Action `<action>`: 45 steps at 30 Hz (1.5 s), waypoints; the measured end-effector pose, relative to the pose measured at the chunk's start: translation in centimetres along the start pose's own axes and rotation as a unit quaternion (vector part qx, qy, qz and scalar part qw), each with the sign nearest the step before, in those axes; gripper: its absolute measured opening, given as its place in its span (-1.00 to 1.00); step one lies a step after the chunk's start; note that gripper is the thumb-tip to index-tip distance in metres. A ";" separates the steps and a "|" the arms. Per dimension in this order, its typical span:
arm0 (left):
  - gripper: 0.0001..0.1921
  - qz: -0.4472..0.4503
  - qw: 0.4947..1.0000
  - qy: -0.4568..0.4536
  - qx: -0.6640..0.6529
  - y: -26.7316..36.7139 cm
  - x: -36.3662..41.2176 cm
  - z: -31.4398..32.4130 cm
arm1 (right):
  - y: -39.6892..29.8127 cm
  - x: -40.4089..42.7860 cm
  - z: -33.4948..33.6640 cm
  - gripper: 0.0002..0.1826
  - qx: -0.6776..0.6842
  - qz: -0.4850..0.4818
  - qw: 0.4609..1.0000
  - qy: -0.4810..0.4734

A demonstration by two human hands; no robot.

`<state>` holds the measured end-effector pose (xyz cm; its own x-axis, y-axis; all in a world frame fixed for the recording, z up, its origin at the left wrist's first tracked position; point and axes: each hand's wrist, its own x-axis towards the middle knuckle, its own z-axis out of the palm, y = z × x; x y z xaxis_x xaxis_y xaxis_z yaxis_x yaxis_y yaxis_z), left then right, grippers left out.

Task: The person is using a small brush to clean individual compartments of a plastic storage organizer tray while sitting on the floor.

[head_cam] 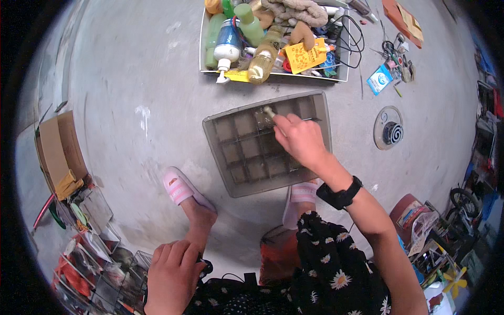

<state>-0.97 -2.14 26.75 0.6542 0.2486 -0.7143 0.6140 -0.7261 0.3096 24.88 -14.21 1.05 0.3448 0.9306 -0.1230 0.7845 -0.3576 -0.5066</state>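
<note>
My right hand [301, 139] is over a grey see-through plastic compartment box [232, 189] on the floor. Between its fingers is a small pale stick-like object with a rounded end [269, 112], above one of the back compartments. A thin dark strip also shows beside the hand over the box; whether I hold it is unclear. Back-up and knuckles showing, my left hand [173, 271] rests low in front of me near my leg. A small black object [205, 267] shows by its thumb; its palm is hidden.
Beyond the box stands a white-rimmed tray [275, 75] heaped with bottles, packets and a cable. Small tools and a blue packet [379, 80] lie right of it, above a mosquito coil on a dish [393, 132]. Left are a cardboard box [63, 145] and a wire rack [104, 291].
</note>
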 end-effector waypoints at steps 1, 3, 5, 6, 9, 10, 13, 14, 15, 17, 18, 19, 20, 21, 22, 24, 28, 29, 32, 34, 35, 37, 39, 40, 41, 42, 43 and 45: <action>-0.65 0.008 1.000 0.010 0.000 0.0 0.1 0.0 | 0.3 0.5 -0.3 -0.85 -0.028 -0.020 0.999 0.026; -0.64 0.006 1.000 0.011 -0.007 -0.2 0.0 0.1 | 0.8 0.8 -0.2 -0.86 -0.047 -0.035 0.998 0.007; -0.63 0.000 1.000 0.012 -0.015 -0.5 -0.2 0.1 | 0.7 0.2 0.4 -0.86 -0.073 -0.046 0.993 -0.076; -0.62 0.000 1.000 0.004 -0.013 -0.6 -0.2 0.1 | 0.6 -0.5 0.7 -0.86 -0.071 -0.054 0.992 -0.092; -0.60 -0.003 1.000 0.017 0.011 -1.0 0.0 0.8 | -0.6 -0.9 0.5 -0.85 -0.023 -0.049 0.997 -0.054; -0.59 0.006 0.999 0.034 0.042 -1.1 0.2 1.0 | -0.6 -0.4 0.1 -0.85 -0.024 -0.060 0.996 -0.059; -0.57 0.014 1.000 -0.020 -0.011 -0.8 -0.3 0.3 | 0.4 1.2 -1.3 -0.86 -0.038 -0.064 0.997 -0.010; -0.57 0.011 1.000 -0.019 -0.017 -0.9 -0.4 0.4 | 0.8 0.8 -1.5 -0.85 -0.046 -0.062 0.996 -0.039; -0.57 0.017 1.000 -0.014 -0.009 -1.0 -0.5 0.5 | 0.9 0.4 -1.5 -0.85 -0.053 -0.061 0.995 -0.066; -0.56 0.021 1.000 -0.010 -0.003 -1.1 -0.4 0.5 | 0.6 -0.9 -0.6 -0.84 -0.041 -0.072 0.994 -0.076; -0.56 0.013 1.000 -0.020 -0.001 -1.1 -0.4 0.4 | 0.3 -1.2 -0.5 -0.84 -0.029 -0.077 0.993 -0.086; -0.57 0.005 0.999 -0.031 0.001 -1.0 -0.3 0.4 | 0.3 -1.1 -0.7 -0.84 -0.028 -0.079 0.992 -0.090; -0.57 0.004 0.999 -0.033 -0.002 -0.9 -0.3 0.5 | 0.4 -0.6 -1.0 -0.84 -0.027 -0.073 0.995 -0.055; -0.58 0.005 0.999 -0.034 0.000 -1.0 -0.3 0.5 | 0.2 0.0 -1.4 -0.84 -0.024 -0.066 0.997 -0.020; -0.58 0.007 0.999 -0.035 0.003 -1.1 -0.4 0.6 | 0.3 0.6 -1.7 -0.83 -0.024 -0.074 0.997 0.010; -0.59 0.009 0.999 -0.035 -0.002 -1.1 -0.4 0.6 | 0.5 0.5 -2.0 -0.82 -0.035 -0.068 0.997 -0.014; -0.59 0.006 0.999 -0.037 -0.004 -1.0 -0.3 0.3 | -0.2 -1.5 -1.2 -0.79 -0.029 -0.068 0.994 -0.076; -0.59 0.004 0.999 -0.037 -0.005 -1.0 -0.2 0.2 | -0.3 -1.8 -0.8 -0.79 -0.013 -0.066 0.994 -0.083; -0.58 0.007 0.999 -0.030 -0.009 -1.1 -0.3 0.4 | 0.3 -0.7 0.3 -0.82 -0.001 -0.051 0.998 -0.031; -0.57 0.022 1.000 -0.015 -0.005 -1.2 -0.3 0.7 | 0.6 0.6 0.6 -0.84 0.010 -0.031 0.999 0.026; -0.57 0.024 1.000 -0.015 -0.005 -1.2 -0.2 0.8 | 0.9 0.4 0.8 -0.84 0.008 -0.029 0.999 0.026; -0.57 0.018 0.999 -0.027 -0.009 -1.2 -0.1 0.9 | 1.2 -0.1 1.8 -0.85 0.024 -0.019 0.999 0.041; -0.57 0.014 0.999 -0.030 -0.008 -1.1 0.0 0.7 | 0.6 -1.4 2.1 -0.86 0.022 -0.018 1.000 -0.005; -0.56 0.012 0.999 -0.032 -0.007 -1.0 0.0 0.7 | 0.2 -1.8 2.2 -0.86 0.020 -0.018 0.998 -0.051; -0.56 0.010 0.999 -0.034 -0.006 -0.9 0.0 0.6 | 0.0 -1.7 2.5 -0.86 0.023 -0.017 0.998 -0.052; -0.56 0.014 1.000 -0.026 -0.006 -0.9 0.0 0.6 | -0.1 -1.4 2.4 -0.86 0.037 -0.021 0.999 -0.023; -0.56 0.017 1.000 -0.019 -0.006 -0.8 0.0 0.5 | 0.0 -1.1 2.3 -0.86 0.052 -0.024 0.998 0.007; -0.56 0.019 1.000 -0.024 -0.008 -0.7 0.1 0.6 | 0.4 0.0 2.5 -0.86 0.059 -0.013 0.998 0.012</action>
<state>-1.60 -1.98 26.04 0.6562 0.1899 -0.7303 0.5958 -0.7243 0.3470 23.97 -14.14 -1.28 0.3387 0.9368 -0.0879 0.7276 -0.3200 -0.6068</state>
